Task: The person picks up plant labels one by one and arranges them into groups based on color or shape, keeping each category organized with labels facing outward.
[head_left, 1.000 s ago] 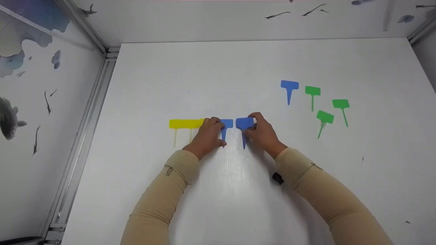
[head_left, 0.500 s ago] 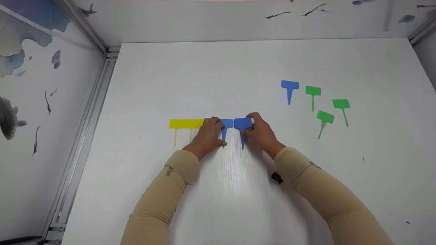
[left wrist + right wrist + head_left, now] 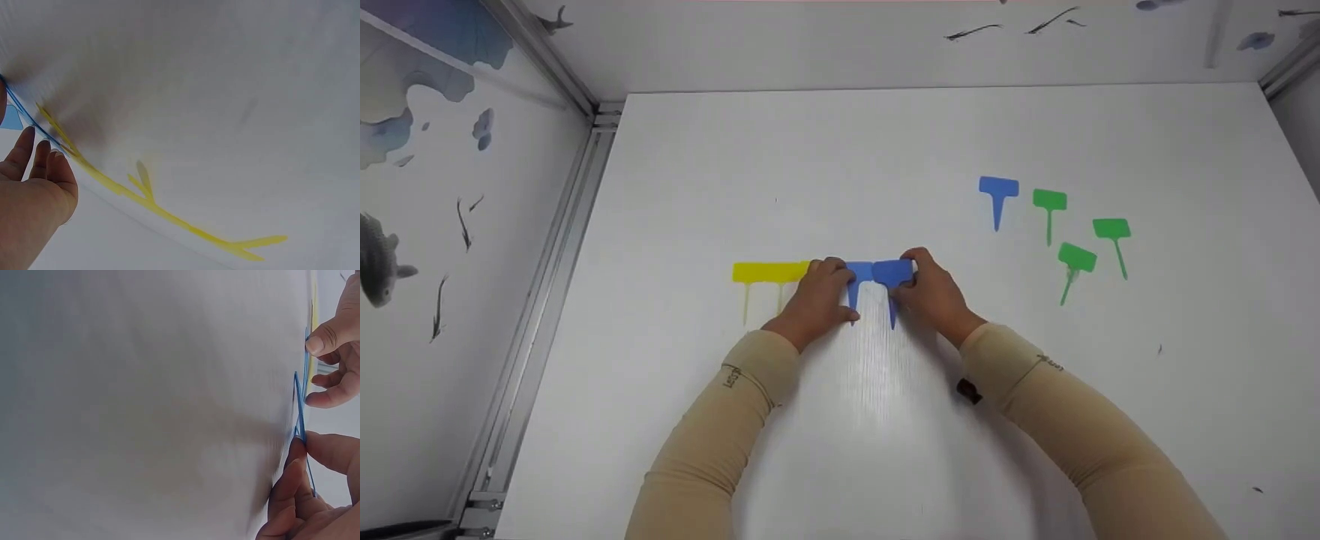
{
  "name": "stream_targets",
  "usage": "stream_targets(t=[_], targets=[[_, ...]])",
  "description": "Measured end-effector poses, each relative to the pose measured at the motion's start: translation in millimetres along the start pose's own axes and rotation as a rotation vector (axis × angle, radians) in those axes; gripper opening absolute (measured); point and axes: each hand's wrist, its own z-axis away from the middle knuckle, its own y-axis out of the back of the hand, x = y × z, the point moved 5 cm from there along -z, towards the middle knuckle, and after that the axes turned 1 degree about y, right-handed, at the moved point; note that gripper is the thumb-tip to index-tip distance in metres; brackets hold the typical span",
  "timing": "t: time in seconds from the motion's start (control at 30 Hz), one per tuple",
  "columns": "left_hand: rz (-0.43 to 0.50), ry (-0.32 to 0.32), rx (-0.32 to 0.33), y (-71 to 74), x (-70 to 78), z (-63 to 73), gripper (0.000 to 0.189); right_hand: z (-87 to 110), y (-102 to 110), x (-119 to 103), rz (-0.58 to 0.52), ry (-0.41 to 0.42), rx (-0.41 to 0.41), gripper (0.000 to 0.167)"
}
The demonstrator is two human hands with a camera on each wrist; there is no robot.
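Note:
Yellow T-shaped plant labels (image 3: 769,272) lie side by side in a row, its right end hidden under my left hand (image 3: 814,296). That hand presses on a blue plant label (image 3: 861,271), fingertips at its head and thumb by the stem's tip. To its right, my right hand (image 3: 940,292) pinches a second blue plant label (image 3: 892,272) between thumb and fingers. In the right wrist view this held label (image 3: 301,410) is slightly tilted off the table. Its left edge meets or slightly overlaps the neighbouring label's head.
Another blue plant label (image 3: 998,187) and three green plant labels (image 3: 1049,200) lie scattered at the right rear of the white table (image 3: 780,150). A metal frame (image 3: 577,225) and printed panels border the table.
My right hand has moved a little left with its blue plant label, closing the gap to the label under my left hand. The left hand has stayed in place.

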Motion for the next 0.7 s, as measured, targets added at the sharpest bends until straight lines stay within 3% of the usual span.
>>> stream_targets(t=[0.27,0.7], targets=[[-0.02,-0.032,0.02,0.4,1.6,0.8,0.056,-0.9,0.6,-0.2,0.06,0.03,0.021,0.048],[-0.007,-0.021,0.01,0.5,1.0,0.7,0.056,-2.9,-0.9,-0.5,0.135,-0.016,0.027,0.049]])
